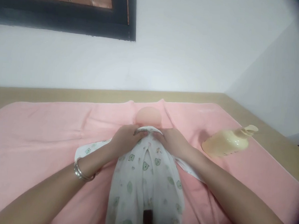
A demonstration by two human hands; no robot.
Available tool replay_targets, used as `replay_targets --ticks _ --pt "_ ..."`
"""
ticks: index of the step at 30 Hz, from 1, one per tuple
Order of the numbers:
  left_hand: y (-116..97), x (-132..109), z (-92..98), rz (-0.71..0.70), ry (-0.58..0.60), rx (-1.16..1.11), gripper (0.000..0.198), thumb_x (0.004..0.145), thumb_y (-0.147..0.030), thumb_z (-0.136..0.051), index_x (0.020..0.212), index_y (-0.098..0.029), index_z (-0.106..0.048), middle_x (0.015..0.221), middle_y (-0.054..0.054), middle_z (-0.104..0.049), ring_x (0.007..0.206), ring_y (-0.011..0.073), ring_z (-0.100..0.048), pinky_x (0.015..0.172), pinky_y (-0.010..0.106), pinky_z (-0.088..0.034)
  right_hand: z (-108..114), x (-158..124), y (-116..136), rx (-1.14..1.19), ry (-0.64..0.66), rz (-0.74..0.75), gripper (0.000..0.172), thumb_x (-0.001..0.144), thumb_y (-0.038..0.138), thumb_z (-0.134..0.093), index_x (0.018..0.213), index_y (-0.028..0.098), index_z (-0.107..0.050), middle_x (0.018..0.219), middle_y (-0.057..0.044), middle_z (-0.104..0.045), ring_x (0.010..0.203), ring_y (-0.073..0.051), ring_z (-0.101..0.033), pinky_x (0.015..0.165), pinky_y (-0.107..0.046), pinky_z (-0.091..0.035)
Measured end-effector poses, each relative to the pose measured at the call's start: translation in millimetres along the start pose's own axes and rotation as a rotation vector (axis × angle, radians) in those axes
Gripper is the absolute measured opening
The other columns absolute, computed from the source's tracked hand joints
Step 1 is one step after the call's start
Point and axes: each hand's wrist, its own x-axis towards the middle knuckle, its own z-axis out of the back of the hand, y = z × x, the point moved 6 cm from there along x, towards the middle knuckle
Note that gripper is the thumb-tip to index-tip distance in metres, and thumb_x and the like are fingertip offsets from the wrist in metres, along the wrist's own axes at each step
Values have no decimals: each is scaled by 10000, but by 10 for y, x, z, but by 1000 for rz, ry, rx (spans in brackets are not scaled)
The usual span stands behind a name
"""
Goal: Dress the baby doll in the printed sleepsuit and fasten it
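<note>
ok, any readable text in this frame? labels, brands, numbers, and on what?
None readable.
white garment, gripped at the collar by the left hand and right hand: green animal-face prints only, no lettering.
cream bottle: no label visible on the side shown.

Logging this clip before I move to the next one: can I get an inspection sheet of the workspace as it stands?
Surface: pink towel spread over a tan top.
Job's things: doll lying on the towel, head toward the wall, in a white printed garment.
Clutter: yellow bottle on its side on the towel, right of the doll and apart from it.
Grippers: left hand and right hand both grip the garment at its neckline; bangles on the left wrist.
Cables: nothing seen.
Surroundings: white walls; dark window frame at upper left.
</note>
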Motion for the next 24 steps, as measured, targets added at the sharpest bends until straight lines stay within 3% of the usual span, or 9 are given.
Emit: replay_targets --ticks 6,13,18,21,24 --pt "34 24 -32 23 -24 -29 449 813 -555 -372 771 -209 -655 732 19 -673 706 196 -599 612 276 -443 -15 26 -36 8 -10 -29 537 946 508 -199 786 202 -610 750 -49 -650 687 -177 -579 577 -251 -311" --pt "65 41 -49 29 -37 -22 480 812 -581 -353 677 -207 -622 674 24 -644 669 202 -579 597 300 -437 -10 35 -36 30 -30 -66 556 937 521 -190 723 195 -586 709 -63 -638 648 -186 -561 565 -265 -313" --pt "123 73 -37 17 -1 -77 510 821 -603 -328 732 -196 -623 762 27 -666 714 200 -586 623 298 -438 64 -2 -13 288 -26 -7 550 922 539 -224 762 187 -615 765 -44 -639 710 -184 -561 607 -260 -345" --pt "240 158 31 59 -7 -67 531 847 -569 -288 701 -187 -628 758 43 -673 712 204 -583 661 318 -438 93 6 -127 476 -26 -112 562 903 547 -227 657 164 -557 641 -24 -574 623 -164 -508 564 -256 -338" --pt "337 234 167 109 -43 -87 565 865 -529 -244 649 -170 -623 689 56 -663 683 206 -584 682 336 -439 150 30 -221 521 -88 -173 495 887 508 -276 614 168 -510 593 -6 -527 596 -147 -467 547 -250 -323"
